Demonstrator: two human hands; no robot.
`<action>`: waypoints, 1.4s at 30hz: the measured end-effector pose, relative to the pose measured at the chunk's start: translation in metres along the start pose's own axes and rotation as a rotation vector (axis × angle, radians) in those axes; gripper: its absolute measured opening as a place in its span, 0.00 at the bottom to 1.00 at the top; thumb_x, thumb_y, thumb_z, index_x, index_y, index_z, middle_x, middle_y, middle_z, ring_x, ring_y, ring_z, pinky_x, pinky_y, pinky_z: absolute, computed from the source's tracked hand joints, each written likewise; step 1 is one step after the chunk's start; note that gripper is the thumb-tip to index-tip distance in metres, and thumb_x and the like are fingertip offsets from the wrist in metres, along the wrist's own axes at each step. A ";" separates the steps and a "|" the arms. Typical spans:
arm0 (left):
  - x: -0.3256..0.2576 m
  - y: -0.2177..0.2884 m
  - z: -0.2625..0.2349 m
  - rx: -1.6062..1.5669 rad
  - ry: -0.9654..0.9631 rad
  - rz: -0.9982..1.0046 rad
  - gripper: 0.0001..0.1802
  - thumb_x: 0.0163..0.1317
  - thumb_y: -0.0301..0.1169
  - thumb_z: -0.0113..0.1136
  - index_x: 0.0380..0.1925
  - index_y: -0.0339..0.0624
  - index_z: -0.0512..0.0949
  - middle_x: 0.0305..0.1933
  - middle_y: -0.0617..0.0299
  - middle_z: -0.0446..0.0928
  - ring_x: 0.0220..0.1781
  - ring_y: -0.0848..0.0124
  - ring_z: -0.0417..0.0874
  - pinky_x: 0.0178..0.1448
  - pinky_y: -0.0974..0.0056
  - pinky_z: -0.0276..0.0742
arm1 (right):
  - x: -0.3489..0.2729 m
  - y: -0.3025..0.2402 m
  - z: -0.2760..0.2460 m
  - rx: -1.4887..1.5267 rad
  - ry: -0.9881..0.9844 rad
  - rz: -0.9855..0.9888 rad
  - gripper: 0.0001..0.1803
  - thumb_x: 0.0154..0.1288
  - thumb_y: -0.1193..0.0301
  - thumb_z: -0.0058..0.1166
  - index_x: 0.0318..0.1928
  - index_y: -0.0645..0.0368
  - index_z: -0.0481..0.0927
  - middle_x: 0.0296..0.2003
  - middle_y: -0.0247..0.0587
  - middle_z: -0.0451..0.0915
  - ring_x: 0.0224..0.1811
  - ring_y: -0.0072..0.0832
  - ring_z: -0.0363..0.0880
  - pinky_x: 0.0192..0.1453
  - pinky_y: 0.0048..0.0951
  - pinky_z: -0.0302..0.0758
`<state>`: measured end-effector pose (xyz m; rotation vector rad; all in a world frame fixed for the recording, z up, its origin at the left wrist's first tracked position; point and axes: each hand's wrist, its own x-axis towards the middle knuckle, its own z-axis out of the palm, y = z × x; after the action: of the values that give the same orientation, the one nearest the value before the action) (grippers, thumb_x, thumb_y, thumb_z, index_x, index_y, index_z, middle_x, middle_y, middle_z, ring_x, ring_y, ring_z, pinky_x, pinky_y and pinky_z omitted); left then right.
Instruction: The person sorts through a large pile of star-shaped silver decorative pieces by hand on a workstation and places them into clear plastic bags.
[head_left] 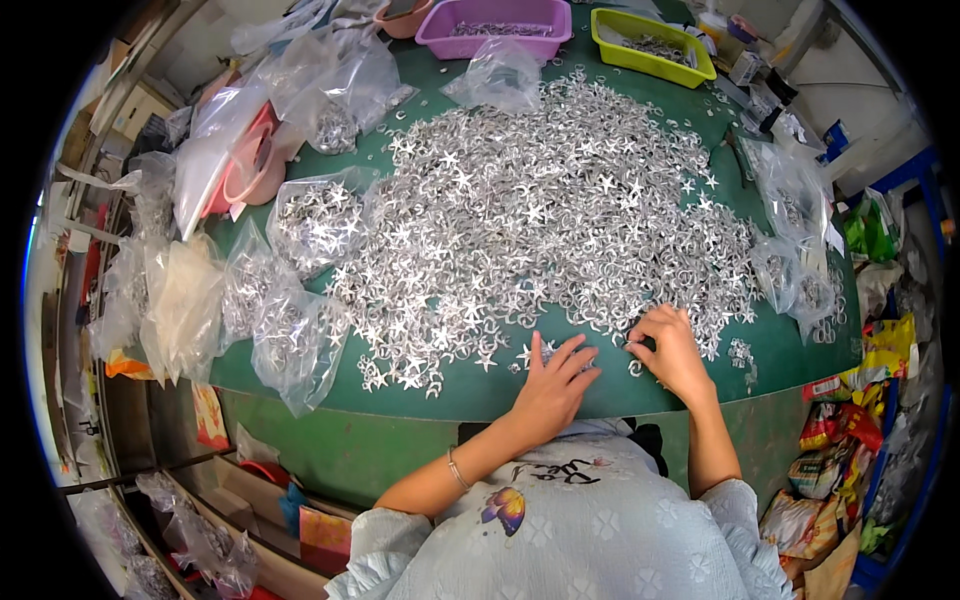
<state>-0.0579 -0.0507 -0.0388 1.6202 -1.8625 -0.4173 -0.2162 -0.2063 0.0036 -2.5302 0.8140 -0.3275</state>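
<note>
A wide heap of small silvery metal pieces (540, 200), many star-shaped and others curved like rings, covers the middle of the green table (465, 400). At the near edge of the heap, my left hand (558, 382) lies with fingers spread over a few pieces, palm down. To its right, my right hand (668, 348) has thumb and forefinger pinched together at the heap's front edge. Whatever sits between those fingertips is too small to make out. A loose curved piece (635, 369) lies just below the right fingertips.
Clear plastic bags of silvery pieces (318, 222) line the table's left side, and more bags (795, 270) lie at the right. At the far edge stand a purple basin (560, 40) and a yellow-green basin (640, 62). Pink basins (255, 172) lean at left.
</note>
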 end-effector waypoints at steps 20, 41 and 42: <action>0.049 -0.004 -0.027 -0.573 0.133 -0.414 0.07 0.60 0.28 0.63 0.37 0.36 0.81 0.31 0.63 0.81 0.31 0.77 0.79 0.35 0.71 0.72 | 0.021 -0.023 -0.010 0.791 -0.080 0.235 0.09 0.57 0.75 0.62 0.40 0.60 0.84 0.28 0.31 0.82 0.27 0.14 0.71 0.32 0.18 0.68; 0.258 -0.069 -0.087 -1.066 -0.154 -0.468 0.16 0.64 0.31 0.57 0.51 0.39 0.76 0.44 0.64 0.81 0.41 0.73 0.80 0.45 0.71 0.75 | 0.016 0.029 -0.010 0.832 0.139 0.307 0.08 0.61 0.74 0.58 0.40 0.63 0.83 0.30 0.31 0.81 0.29 0.13 0.71 0.34 0.18 0.69; 0.242 -0.065 -0.077 -0.973 -0.142 -0.433 0.16 0.64 0.30 0.58 0.51 0.37 0.76 0.44 0.62 0.81 0.41 0.73 0.80 0.45 0.70 0.76 | 0.013 0.034 -0.010 0.850 0.144 0.347 0.07 0.61 0.74 0.58 0.39 0.63 0.83 0.29 0.31 0.81 0.28 0.13 0.70 0.33 0.18 0.68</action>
<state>0.0298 -0.2847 0.0392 1.2665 -1.0473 -1.3937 -0.2261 -0.2417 -0.0037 -1.5658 0.9006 -0.5912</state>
